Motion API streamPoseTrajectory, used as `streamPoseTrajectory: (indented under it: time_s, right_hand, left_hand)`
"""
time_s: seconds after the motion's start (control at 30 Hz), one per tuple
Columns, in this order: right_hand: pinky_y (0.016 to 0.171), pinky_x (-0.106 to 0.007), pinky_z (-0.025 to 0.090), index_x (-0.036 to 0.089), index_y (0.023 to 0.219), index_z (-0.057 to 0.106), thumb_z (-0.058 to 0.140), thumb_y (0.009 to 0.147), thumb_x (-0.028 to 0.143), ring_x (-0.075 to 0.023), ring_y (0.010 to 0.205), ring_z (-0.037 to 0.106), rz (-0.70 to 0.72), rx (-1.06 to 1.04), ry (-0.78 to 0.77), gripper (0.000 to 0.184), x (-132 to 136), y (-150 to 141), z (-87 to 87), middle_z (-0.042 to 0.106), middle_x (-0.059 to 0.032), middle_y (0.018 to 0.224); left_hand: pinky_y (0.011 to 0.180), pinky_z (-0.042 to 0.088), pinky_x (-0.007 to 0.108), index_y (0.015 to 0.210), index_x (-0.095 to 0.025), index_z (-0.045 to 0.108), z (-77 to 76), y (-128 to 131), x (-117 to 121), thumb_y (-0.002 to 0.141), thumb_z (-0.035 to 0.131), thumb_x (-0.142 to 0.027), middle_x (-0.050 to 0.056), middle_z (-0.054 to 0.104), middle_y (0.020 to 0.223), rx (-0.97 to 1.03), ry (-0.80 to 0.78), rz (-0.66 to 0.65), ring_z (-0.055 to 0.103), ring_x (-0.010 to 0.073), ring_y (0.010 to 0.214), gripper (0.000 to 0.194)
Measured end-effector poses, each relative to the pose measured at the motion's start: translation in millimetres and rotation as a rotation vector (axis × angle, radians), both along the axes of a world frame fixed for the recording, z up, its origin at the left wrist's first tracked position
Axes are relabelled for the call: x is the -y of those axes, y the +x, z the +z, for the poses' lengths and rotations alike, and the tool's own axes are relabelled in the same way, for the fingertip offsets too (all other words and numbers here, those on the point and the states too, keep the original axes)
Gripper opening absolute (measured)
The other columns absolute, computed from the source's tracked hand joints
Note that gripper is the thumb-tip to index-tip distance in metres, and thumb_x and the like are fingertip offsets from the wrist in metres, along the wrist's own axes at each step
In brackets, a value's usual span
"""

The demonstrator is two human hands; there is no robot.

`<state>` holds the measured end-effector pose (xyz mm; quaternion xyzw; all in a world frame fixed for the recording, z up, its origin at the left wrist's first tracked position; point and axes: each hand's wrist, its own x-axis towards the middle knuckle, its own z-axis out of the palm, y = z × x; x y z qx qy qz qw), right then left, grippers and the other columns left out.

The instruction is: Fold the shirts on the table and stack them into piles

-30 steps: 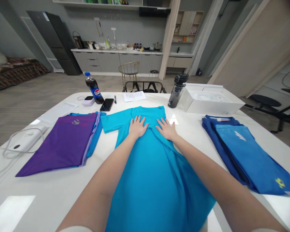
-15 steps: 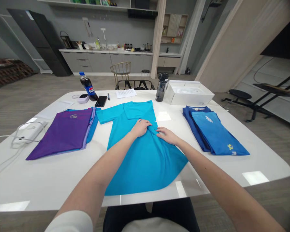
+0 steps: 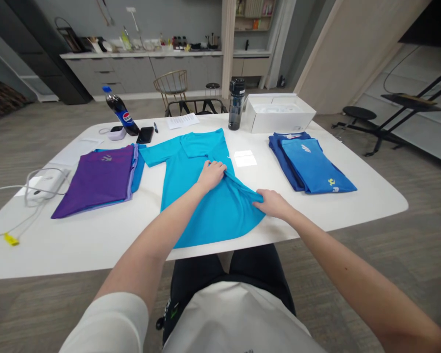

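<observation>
A turquoise T-shirt lies spread on the white table in front of me, its collar toward the far side and one sleeve out to the left. My left hand is closed on the cloth at the middle of the shirt, where a fold begins. Pinched in the fingers of my right hand is the shirt's right side edge, lower down and slightly raised. Between the two hands the fabric is drawn into a slanting ridge.
Left of the shirt is a folded purple pile of clothes; at the right, folded blue shirts. Farther back stand a cola bottle, a phone, a dark drink bottle and a white box. A white power strip with cables lies left.
My right hand has moved right and toward me, drawing the shirt's side edge outward. The left hand has stayed at the middle of the shirt. The view has tilted downward.
</observation>
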<state>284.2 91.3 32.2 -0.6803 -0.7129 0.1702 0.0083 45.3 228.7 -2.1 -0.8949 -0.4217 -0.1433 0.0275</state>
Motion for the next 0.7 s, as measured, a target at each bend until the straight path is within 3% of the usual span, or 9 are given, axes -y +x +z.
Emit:
streamPoseTrajectory:
  time_s: [0.13,0.27,0.33,0.43,0.57,0.7]
  right_hand:
    - [0.067,-0.028,0.041,0.023,0.093,0.067,0.060,0.090,0.032,-0.0229,0.082,0.067,0.032,-0.266,0.170,0.012,30.6,-22.5,31.7,0.074,-0.0037,0.087]
    - [0.066,-0.028,0.041,0.023,0.106,0.070,0.065,0.092,0.043,-0.0205,0.077,0.065,0.170,-0.437,0.212,0.025,52.4,-66.2,49.1,0.071,-0.0026,0.084]
    - [0.066,-0.028,0.041,0.024,0.107,0.073,0.069,0.090,0.051,-0.0194,0.076,0.064,0.297,-0.479,0.144,0.032,55.6,-83.9,42.2,0.070,-0.0022,0.081]
    - [0.068,-0.027,0.041,0.024,0.099,0.075,0.067,0.092,0.053,-0.0177,0.076,0.063,0.408,-0.465,0.066,0.031,49.6,-92.7,17.0,0.069,-0.0018,0.082]
    - [0.076,-0.028,0.043,0.021,0.104,0.073,0.066,0.094,0.041,-0.0188,0.086,0.064,0.399,-0.292,0.167,0.023,35.4,-76.1,-12.8,0.069,-0.0050,0.095]
    - [0.067,-0.026,0.039,0.023,0.099,0.072,0.069,0.091,0.045,-0.0175,0.075,0.062,0.472,-0.205,0.065,0.023,32.8,-57.8,-15.9,0.068,-0.0019,0.085]
  left_hand:
    - [0.104,0.033,0.046,0.119,-0.022,0.063,10.6,-8.6,3.1,0.097,0.041,-0.014,0.012,0.066,0.121,0.064,-0.004,0.062,0.056,0.0281,0.116,0.032]
    - [0.105,0.035,0.044,0.119,-0.024,0.062,24.4,-29.9,12.2,0.097,0.039,-0.012,0.011,0.063,0.128,0.115,-0.030,0.104,0.054,0.0264,0.121,0.035]
    - [0.109,0.033,0.045,0.121,-0.025,0.063,26.3,-43.6,25.5,0.095,0.040,-0.010,0.011,0.061,0.133,0.088,-0.051,0.065,0.052,0.0260,0.126,0.038]
    - [0.114,0.028,0.046,0.124,-0.028,0.065,20.8,-62.4,56.3,0.094,0.045,-0.011,0.008,0.057,0.141,-0.019,-0.093,-0.108,0.047,0.0246,0.135,0.039]
    - [0.115,0.028,0.044,0.122,-0.029,0.067,9.6,-78.7,102.4,0.100,0.048,-0.022,0.007,0.059,0.140,-0.064,-0.115,-0.292,0.046,0.0233,0.137,0.030]
    - [0.113,0.030,0.041,0.109,-0.027,0.070,7.6,-86.8,134.7,0.102,0.049,-0.027,0.006,0.065,0.133,-0.013,-0.163,-0.369,0.051,0.0217,0.132,0.022]
